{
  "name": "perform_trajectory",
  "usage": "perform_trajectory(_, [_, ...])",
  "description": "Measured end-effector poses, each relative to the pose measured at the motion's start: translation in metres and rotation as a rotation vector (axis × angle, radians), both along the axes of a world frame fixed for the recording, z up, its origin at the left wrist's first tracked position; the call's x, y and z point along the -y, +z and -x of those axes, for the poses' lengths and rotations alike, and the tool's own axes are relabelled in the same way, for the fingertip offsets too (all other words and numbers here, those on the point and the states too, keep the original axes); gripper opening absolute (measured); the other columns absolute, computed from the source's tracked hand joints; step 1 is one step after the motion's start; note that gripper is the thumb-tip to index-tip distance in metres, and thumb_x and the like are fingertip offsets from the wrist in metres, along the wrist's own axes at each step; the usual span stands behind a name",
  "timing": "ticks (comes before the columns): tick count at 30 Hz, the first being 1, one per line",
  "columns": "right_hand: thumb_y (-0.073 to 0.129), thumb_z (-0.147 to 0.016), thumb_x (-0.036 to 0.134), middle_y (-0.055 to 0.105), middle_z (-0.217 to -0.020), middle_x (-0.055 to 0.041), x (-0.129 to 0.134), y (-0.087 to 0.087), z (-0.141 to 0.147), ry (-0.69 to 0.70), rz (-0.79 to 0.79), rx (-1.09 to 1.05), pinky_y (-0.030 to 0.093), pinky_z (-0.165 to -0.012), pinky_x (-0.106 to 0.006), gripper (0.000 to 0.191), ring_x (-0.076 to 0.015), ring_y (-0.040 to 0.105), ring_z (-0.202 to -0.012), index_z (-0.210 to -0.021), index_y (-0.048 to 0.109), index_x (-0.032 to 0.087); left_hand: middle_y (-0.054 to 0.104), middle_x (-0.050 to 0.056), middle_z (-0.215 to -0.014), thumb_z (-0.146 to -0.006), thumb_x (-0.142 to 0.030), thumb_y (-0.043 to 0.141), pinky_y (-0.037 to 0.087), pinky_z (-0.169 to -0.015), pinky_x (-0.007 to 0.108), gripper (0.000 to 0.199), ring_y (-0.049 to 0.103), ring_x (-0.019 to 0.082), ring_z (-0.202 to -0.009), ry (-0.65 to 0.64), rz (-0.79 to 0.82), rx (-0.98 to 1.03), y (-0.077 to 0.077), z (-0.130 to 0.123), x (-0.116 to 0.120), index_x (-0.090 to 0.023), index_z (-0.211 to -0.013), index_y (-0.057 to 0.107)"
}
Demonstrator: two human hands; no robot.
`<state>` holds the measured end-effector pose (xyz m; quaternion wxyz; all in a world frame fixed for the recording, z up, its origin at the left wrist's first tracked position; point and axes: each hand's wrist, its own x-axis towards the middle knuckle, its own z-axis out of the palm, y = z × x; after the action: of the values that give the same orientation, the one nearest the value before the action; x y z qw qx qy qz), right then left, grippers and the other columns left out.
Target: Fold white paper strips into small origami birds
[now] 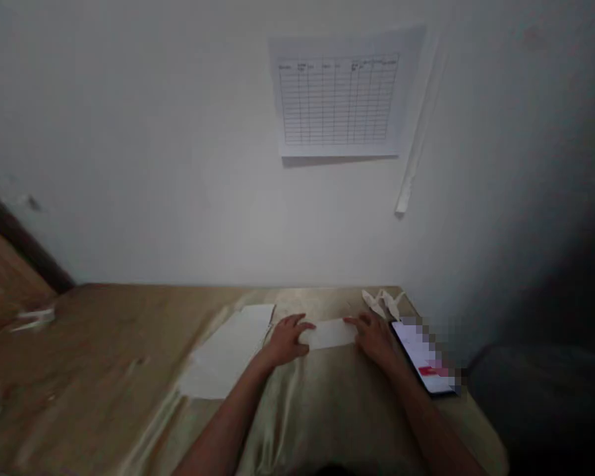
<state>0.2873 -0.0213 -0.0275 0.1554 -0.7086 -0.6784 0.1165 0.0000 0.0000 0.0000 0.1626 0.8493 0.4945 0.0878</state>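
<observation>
A small white rectangular piece point(331, 334), perhaps paper or cloth, lies flat on the cloth-covered table between my hands. My left hand point(288, 338) touches its left end, with thumb and fingers spread apart. At the right end, my right hand point(371, 336) rests with its index finger stretched onto the top corner; its other fingers are partly hidden. To the left of my left hand lies a larger white sheet point(228, 354) with an uneven outline.
A tablet-like device point(424, 360) with a lit screen lies right of my right forearm. Crumpled white strips point(383, 303) sit behind my right hand. The brown cloth point(104, 350) has folds. A printed table sheet point(340, 99) hangs on the wall.
</observation>
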Motion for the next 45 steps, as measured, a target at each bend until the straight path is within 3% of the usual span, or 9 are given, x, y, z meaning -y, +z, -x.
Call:
perform_trajectory(6, [0.055,-0.088,0.007,0.059,-0.15,-0.0055,0.002,-0.002,-0.002,-0.014,-0.035,-0.002,0.036,-0.121,-0.044,0.063,-0.0285,0.05,-0.143,-0.137,0.072,0.042,0.051,0.008,-0.165,-0.087,-0.024,0.076,0.036,-0.129,0.048,0.053,0.048,0.031,-0.152,-0.024,-0.053,0.05,-0.006,0.005,-0.001,-0.031,-0.14,0.071])
perform_trajectory(9, [0.051,-0.092,0.008,0.059,-0.15,-0.0048,0.002,-0.002,-0.004,-0.011,-0.029,-0.013,0.038,-0.12,-0.045,0.061,-0.0287,0.051,-0.142,-0.137,0.072,0.043,0.053,0.008,-0.164,-0.091,-0.036,0.076,0.037,-0.128,0.048,0.048,0.049,0.031,-0.151,-0.011,-0.07,0.075,-0.004,0.003,0.002,-0.032,-0.139,0.072])
perform_trajectory(15, [0.054,-0.09,0.014,0.055,-0.155,-0.0047,0.007,0.002,-0.011,0.064,0.004,-0.017,0.035,-0.121,-0.05,0.061,-0.031,0.045,-0.147,-0.143,0.067,0.043,0.049,0.014,-0.166,-0.085,-0.055,0.082,0.033,-0.128,0.056,0.066,0.041,0.04,-0.155,0.083,-0.068,0.021,0.003,-0.015,0.019,-0.028,-0.144,0.068])
perform_trajectory(19, [0.062,-0.083,0.021,0.051,-0.162,-0.0042,0.012,0.006,-0.013,0.145,0.02,-0.046,0.029,-0.125,-0.055,0.065,-0.0342,0.038,-0.152,-0.146,0.065,0.038,0.049,0.015,-0.166,-0.081,-0.053,0.085,0.031,-0.127,0.062,0.071,0.039,0.043,-0.155,0.106,-0.089,0.009,0.001,-0.021,0.023,-0.028,-0.145,0.066])
perform_trajectory(25, [0.066,-0.081,0.025,0.051,-0.165,-0.0012,0.015,0.008,-0.01,0.217,0.017,-0.118,0.02,-0.129,-0.061,0.07,-0.0357,0.034,-0.156,-0.15,0.061,0.032,0.057,0.011,-0.16,-0.092,-0.044,0.078,0.034,-0.126,0.059,0.047,0.046,0.037,-0.15,0.063,-0.126,0.044,-0.008,-0.016,0.014,-0.031,-0.137,0.071])
perform_trajectory(30, [0.07,-0.082,0.026,0.057,-0.16,-0.0031,0.015,0.006,-0.009,0.257,-0.025,-0.191,0.017,-0.13,-0.065,0.056,-0.0355,0.037,-0.156,-0.138,0.07,0.03,0.06,0.012,-0.156,-0.097,-0.042,0.073,0.037,-0.125,0.057,0.039,0.051,0.036,-0.146,0.032,-0.154,0.044,-0.015,-0.011,0.007,-0.031,-0.134,0.075])
perform_trajectory(39, [0.067,-0.094,0.028,0.077,-0.129,-0.0096,0.008,0.0,-0.012,0.337,-0.175,-0.448,0.042,-0.121,-0.051,0.016,-0.0283,0.058,-0.139,-0.103,0.081,0.023,0.064,0.013,-0.152,-0.093,-0.048,0.077,0.041,-0.124,0.056,0.039,0.056,0.036,-0.143,0.029,-0.153,0.062,-0.009,-0.008,0.006,-0.028,-0.128,0.079])
perform_trajectory(43, [0.072,-0.09,0.025,0.074,-0.133,-0.0098,0.011,0.0,-0.01,0.375,-0.18,-0.444,0.042,-0.122,-0.05,0.017,-0.0277,0.06,-0.136,-0.105,0.08,0.023,0.064,0.013,-0.152,-0.097,-0.047,0.073,0.039,-0.125,0.055,0.037,0.055,0.035,-0.143,0.058,-0.141,0.071,-0.005,-0.013,0.011,-0.026,-0.126,0.079])
perform_trajectory(45, [0.08,-0.082,0.024,0.07,-0.141,-0.0099,0.013,0.0,-0.009,0.383,-0.167,-0.435,0.041,-0.123,-0.05,0.034,-0.0285,0.059,-0.138,-0.116,0.079,0.024,0.064,0.012,-0.152,-0.097,-0.042,0.072,0.038,-0.125,0.055,0.034,0.053,0.035,-0.145,0.083,-0.137,0.074,-0.005,-0.017,0.012,-0.025,-0.127,0.078])
